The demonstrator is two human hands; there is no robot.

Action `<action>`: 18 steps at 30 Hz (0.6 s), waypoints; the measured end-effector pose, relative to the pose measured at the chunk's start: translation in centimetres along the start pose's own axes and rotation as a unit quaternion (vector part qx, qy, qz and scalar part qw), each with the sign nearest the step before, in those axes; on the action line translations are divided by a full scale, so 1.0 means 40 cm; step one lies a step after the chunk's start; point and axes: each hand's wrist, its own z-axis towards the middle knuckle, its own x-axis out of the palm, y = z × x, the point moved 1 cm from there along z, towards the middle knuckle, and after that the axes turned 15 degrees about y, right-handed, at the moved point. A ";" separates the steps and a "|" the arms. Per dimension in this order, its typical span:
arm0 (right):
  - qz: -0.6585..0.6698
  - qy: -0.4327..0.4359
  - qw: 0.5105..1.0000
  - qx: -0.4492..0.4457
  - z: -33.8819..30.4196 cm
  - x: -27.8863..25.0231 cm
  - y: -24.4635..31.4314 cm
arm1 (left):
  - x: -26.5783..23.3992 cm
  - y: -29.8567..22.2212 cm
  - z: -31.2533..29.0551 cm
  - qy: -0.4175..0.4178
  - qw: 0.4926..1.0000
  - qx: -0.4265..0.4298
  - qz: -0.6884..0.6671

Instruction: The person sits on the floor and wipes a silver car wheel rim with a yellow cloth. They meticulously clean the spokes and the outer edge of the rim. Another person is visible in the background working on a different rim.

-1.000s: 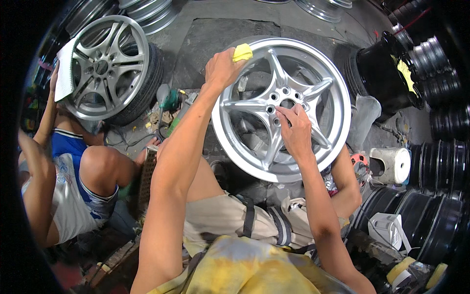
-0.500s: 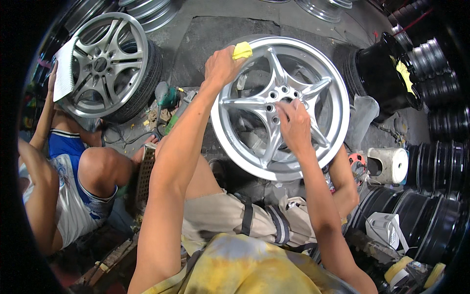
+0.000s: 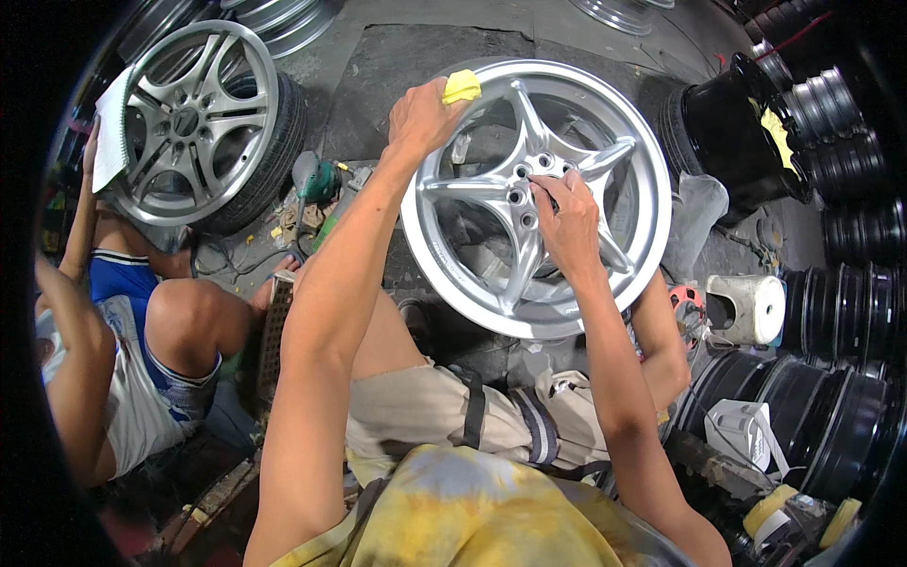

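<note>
A silver five-spoke alloy wheel (image 3: 652, 189) lies before me, face up. At its upper left edge my left hand (image 3: 423, 111) is closed on a folded yellow piece (image 3: 462, 87), cloth or abrasive sheet, I cannot tell which. My right hand (image 3: 569, 215) is over the hub, its thumb and forefinger bent together beside the bolt holes (image 3: 521, 172). Whatever sits between those fingertips, if anything, is too small to make out. The other right fingers curl toward the centre bore and are partly hidden.
At left, a seated person (image 3: 179, 321) holds a white notepad (image 3: 111, 132) beside a grey wheel (image 3: 203, 123) resting on a tyre. A green power tool (image 3: 316, 178) lies between us. On the right stand a black wheel (image 3: 727, 123), a white container (image 3: 756, 310) and stacked dark rims (image 3: 841, 312).
My right thumb and forefinger have come closer together near the bolt holes. My left hand, still holding the yellow piece, appears slightly higher and further left, as does the whole scene.
</note>
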 end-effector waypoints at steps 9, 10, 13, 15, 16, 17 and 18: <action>-0.012 -0.009 1.000 0.006 0.012 0.003 -0.006 | -0.004 0.000 -0.007 -0.005 1.000 0.007 0.000; -0.020 -0.015 1.000 0.010 0.020 0.004 -0.010 | -0.003 0.003 -0.005 -0.008 1.000 0.010 -0.003; 0.014 -0.002 1.000 0.015 -0.009 0.010 0.005 | 0.002 0.005 -0.002 -0.019 0.999 0.024 0.014; 0.015 -0.002 1.000 0.018 -0.003 0.008 0.000 | 0.001 0.007 -0.007 -0.006 1.000 0.004 0.011; 0.007 -0.008 1.000 0.018 0.007 0.006 -0.003 | -0.010 0.001 -0.001 -0.002 1.000 -0.001 0.013; 0.000 -0.014 1.000 0.019 0.014 0.004 -0.005 | -0.010 0.005 0.002 -0.002 1.000 0.002 0.014; -0.008 -0.020 1.000 0.019 0.019 0.001 -0.005 | -0.005 0.004 0.002 -0.003 1.000 0.008 0.010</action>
